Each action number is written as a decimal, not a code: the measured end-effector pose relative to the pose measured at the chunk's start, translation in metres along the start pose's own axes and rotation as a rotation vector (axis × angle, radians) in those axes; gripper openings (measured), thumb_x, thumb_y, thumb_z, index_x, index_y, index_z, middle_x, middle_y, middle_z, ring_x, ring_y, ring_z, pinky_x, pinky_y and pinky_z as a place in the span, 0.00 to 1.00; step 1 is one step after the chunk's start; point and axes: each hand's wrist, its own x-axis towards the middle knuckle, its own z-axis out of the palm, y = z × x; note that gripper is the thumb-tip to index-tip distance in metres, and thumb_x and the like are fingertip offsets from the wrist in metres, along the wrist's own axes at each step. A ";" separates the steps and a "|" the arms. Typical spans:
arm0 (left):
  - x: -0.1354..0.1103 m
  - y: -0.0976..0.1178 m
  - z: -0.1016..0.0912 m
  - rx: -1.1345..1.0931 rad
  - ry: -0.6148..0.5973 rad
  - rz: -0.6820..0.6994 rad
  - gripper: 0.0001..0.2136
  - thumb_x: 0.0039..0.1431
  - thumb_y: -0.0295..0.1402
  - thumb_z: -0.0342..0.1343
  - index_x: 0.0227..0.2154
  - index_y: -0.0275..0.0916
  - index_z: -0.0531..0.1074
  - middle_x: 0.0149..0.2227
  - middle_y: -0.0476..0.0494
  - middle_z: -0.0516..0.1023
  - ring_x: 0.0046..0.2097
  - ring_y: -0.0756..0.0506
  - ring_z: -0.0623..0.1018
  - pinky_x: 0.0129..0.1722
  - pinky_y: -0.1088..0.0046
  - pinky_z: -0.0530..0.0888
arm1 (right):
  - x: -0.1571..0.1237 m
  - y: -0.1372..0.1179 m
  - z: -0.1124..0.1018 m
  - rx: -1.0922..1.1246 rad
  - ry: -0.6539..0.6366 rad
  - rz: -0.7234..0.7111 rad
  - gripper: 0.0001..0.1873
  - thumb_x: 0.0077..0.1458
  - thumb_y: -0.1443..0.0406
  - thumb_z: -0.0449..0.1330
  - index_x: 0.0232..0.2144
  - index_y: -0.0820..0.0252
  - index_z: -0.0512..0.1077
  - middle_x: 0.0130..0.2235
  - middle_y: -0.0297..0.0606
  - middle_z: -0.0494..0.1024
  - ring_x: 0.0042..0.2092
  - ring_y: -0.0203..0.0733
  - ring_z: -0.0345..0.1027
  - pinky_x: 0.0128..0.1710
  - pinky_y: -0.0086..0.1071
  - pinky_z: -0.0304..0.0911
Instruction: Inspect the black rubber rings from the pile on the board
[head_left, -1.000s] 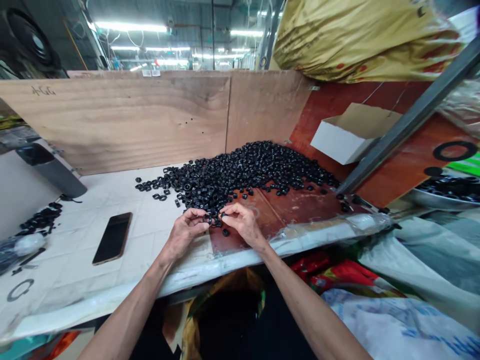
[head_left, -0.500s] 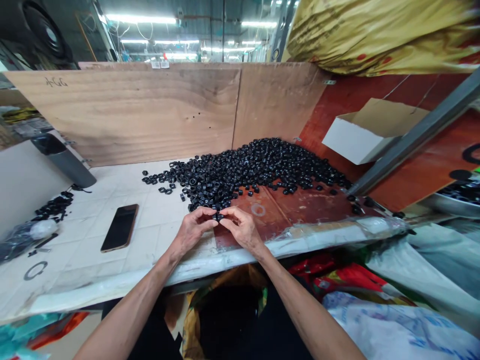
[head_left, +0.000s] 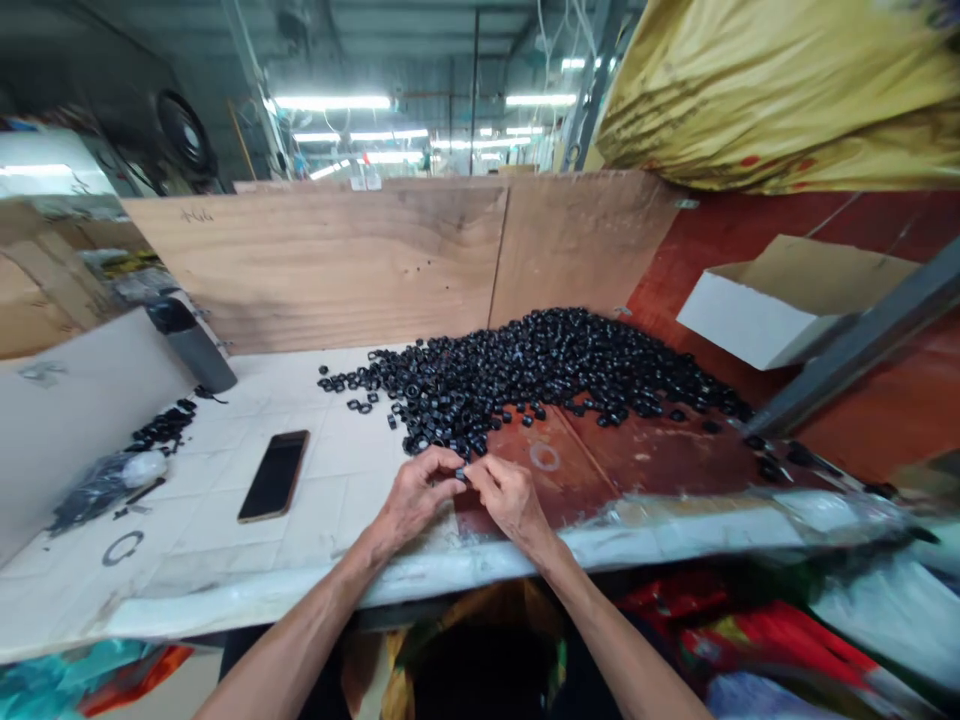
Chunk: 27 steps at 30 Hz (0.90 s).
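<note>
Between the fingertips of both hands is a small black ring-like part, mostly covered by the fingers. My left hand pinches it from the left side. My right hand closes on it from the right, thumb and forefinger pressed together. Both hands hover over the near edge of the worktable. Just beyond the fingers begins a big heap of black ring-like parts, which spreads back towards the wooden board. Fine details of the held part are too small to make out.
A phone lies left of my hands, near a flat grey ring. A dark bottle stands at the left wall. A white box hangs at the right beside a metal post. Wooden boards close off the back.
The camera view has shifted, so everything appears farther right and lower. Both hands stay together around the small part, with the right hand's fingers more closed and turned.
</note>
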 end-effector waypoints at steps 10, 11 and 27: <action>-0.002 -0.016 0.002 -0.142 0.082 -0.050 0.10 0.49 0.33 0.70 0.35 0.40 0.78 0.39 0.45 0.76 0.40 0.45 0.74 0.42 0.71 0.72 | 0.000 0.001 0.008 0.036 0.077 -0.182 0.13 0.66 0.60 0.56 0.30 0.53 0.75 0.25 0.36 0.76 0.24 0.43 0.72 0.26 0.32 0.68; -0.002 -0.016 0.002 -0.144 0.081 -0.045 0.11 0.49 0.34 0.70 0.35 0.39 0.79 0.39 0.44 0.76 0.41 0.45 0.74 0.42 0.71 0.71 | 0.000 0.001 0.009 0.017 0.100 -0.189 0.17 0.66 0.60 0.55 0.25 0.53 0.73 0.21 0.34 0.73 0.21 0.42 0.69 0.23 0.32 0.66; -0.002 -0.010 -0.001 -0.204 0.110 -0.108 0.12 0.48 0.36 0.70 0.36 0.39 0.78 0.35 0.47 0.76 0.37 0.46 0.73 0.39 0.72 0.70 | 0.000 -0.006 0.003 -0.017 0.073 -0.219 0.16 0.64 0.60 0.57 0.23 0.53 0.70 0.22 0.34 0.70 0.22 0.41 0.67 0.23 0.33 0.64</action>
